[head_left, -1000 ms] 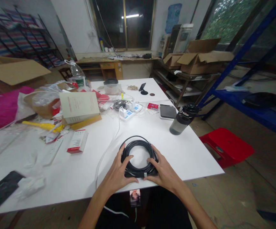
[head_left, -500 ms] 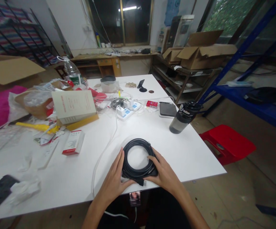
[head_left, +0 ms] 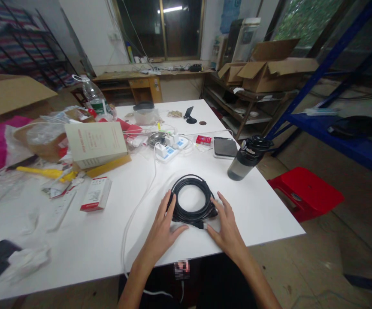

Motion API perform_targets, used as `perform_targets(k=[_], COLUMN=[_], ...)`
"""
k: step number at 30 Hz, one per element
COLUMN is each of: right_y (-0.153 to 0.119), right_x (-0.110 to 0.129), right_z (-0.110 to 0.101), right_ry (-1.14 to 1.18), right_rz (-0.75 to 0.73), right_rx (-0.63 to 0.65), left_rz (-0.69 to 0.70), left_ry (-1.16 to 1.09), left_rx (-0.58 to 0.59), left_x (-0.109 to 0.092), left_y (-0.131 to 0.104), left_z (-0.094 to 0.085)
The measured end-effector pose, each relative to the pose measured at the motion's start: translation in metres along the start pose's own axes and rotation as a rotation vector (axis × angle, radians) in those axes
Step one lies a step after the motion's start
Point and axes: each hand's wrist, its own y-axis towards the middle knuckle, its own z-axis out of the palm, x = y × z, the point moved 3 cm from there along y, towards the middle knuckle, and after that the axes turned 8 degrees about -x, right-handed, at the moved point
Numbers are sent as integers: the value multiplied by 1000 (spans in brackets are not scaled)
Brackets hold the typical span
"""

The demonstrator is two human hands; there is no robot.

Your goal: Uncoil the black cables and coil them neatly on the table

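Note:
A coiled black cable [head_left: 192,213] lies in a ring on the white table [head_left: 256,214] in front of me. One plug end [head_left: 200,224] with a metal tip points right at the coil's near side. At the coil's left edge is my left hand [head_left: 163,221], fingers stretched and thumb apart. My right hand [head_left: 226,223] is beside the right edge, its fingers spread and its thumb close to the plug. Neither hand is closed round the cable; whether the fingertips still touch it I cannot tell.
A black-lidded bottle [head_left: 249,158] stands near the right edge. A white power strip [head_left: 172,149] with a white cord [head_left: 134,219] lies further back. To the left are a red-and-white box [head_left: 96,195], a booklet [head_left: 95,143] and clutter. A red stool [head_left: 306,191] stands at the right.
The cable coil has gone from between both hands onto the table, slightly further away and to the right. Both hands have opened and spread apart from it.

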Motion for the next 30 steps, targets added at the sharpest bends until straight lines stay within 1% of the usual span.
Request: perform_targets(k=[2,5,8,10,13,16,20,30], right_y=[-3,-7,-8,-7,-6,-5,-6,-7], right_x=[-8,-24,-38,-42,-40,-38,-38,-39], right_z=[-10,-27,-38,-39,-36,-34,-35,-36], right_ry=[-53,-163,-225,-230,-220,-211,-195,-180], right_rz=[-15,-33,20,63,88,94,96,116], right_rx=[-40,-134,-240,-293,-305,-309,-316,-324], left_rz=[-13,-36,-44,-47,-38,-10,-29,-19], left_ry=[38,94,142,166,205,283,332,334], left_rx=[-43,-133,-238,-313,-387,-414,-459,-479], left_x=[6,21,34,38,37,31,26,25], left_y=[-16,-48,-78,-89,-92,-84,-81,-82], left_z=[-9,-25,-40,-47,-50,-46,-42,-43])
